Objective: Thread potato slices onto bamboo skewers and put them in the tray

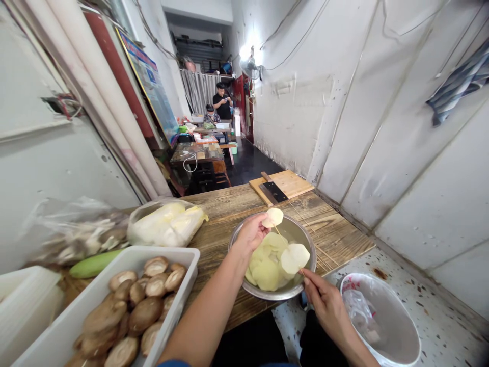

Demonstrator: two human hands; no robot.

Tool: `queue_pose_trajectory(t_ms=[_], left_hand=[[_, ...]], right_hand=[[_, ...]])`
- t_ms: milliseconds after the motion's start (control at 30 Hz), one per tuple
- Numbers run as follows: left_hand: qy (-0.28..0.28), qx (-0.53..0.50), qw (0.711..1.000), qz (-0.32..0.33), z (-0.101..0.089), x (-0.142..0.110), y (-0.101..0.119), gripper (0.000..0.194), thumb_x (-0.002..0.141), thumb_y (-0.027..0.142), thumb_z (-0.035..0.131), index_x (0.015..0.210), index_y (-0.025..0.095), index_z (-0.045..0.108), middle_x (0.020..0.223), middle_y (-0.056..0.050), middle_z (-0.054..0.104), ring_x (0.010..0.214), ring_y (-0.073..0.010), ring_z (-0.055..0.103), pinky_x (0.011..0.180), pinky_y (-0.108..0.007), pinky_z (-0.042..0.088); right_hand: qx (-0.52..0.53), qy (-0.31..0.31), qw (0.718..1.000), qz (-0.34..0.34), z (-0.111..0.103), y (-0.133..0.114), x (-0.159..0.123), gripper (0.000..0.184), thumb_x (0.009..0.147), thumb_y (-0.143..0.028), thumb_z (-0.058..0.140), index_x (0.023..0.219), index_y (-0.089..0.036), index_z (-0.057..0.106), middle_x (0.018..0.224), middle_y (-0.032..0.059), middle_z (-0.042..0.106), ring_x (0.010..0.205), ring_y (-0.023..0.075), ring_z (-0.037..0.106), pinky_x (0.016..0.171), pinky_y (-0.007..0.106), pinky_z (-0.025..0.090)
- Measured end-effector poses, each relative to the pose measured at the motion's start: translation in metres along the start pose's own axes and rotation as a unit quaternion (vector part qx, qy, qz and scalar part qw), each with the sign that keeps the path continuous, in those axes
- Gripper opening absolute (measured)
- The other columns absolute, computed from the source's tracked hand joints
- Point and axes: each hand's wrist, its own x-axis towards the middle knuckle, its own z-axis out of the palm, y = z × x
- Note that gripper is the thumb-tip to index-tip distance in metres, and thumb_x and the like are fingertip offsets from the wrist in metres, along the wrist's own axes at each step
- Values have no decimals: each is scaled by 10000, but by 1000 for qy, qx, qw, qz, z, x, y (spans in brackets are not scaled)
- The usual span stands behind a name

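My left hand (255,232) pinches a thin pale potato slice (273,217) over the far side of a metal bowl (310,239). In my right hand (321,293) is the lower end of a thin wooden skewer (279,233). Another potato slice (295,258) is threaded on it near my right fingers, and the skewer's far end reaches the slice in my left hand. Whether the tip has pierced that slice, I cannot tell. Below, several potato slices (267,267) lie in water inside the bowl.
Behind the bowl, a cleaver (273,191) lies on a cutting board (292,183). Loose skewers (324,257) rest at the right. A white tray of shiitake mushrooms (147,313) and bagged cabbage (170,221) stand left. A bin (382,318) is below right. Two people are far back.
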Motion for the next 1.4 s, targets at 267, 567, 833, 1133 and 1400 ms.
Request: queue_pose_trajectory(t_ms=[267,567,833,1133,1400], left_hand=[[-19,6,998,-63,-2,3,3,65,801,110,544,781,97,604,602,-57,637,486,-99,556,452,-194,417],[-70,24,993,-90,-6,7,2,48,791,122,570,790,101,613,621,-64,644,497,-105,561,460,-198,428],[-137,24,988,-62,2,-6,-3,106,823,162,567,874,92,628,773,-102,690,660,-141,644,623,-242,521],[-176,-16,984,-13,5,-14,-11,177,856,160,529,983,77,619,1038,-170,675,965,-234,647,913,-405,496],[-196,37,979,-50,11,-22,-17,145,825,145,544,919,77,630,854,-156,693,799,-225,677,753,-352,540]], right_hand=[[70,11,997,27,0,-2,0,428,862,-435,500,1038,-93,688,526,-11,474,478,136,473,451,236,405],[23,25,998,48,-7,-11,1,451,861,-454,475,1024,-87,681,527,-11,474,413,129,440,388,239,378],[50,11,998,35,2,-22,18,386,899,-426,444,1012,-119,648,516,-31,452,476,136,451,461,233,368],[72,14,997,28,6,-30,21,372,892,-421,457,975,-123,664,483,-42,435,444,122,416,448,225,344],[59,20,998,20,6,-30,23,364,907,-401,439,1007,-123,652,516,-39,426,461,115,385,441,217,313]])
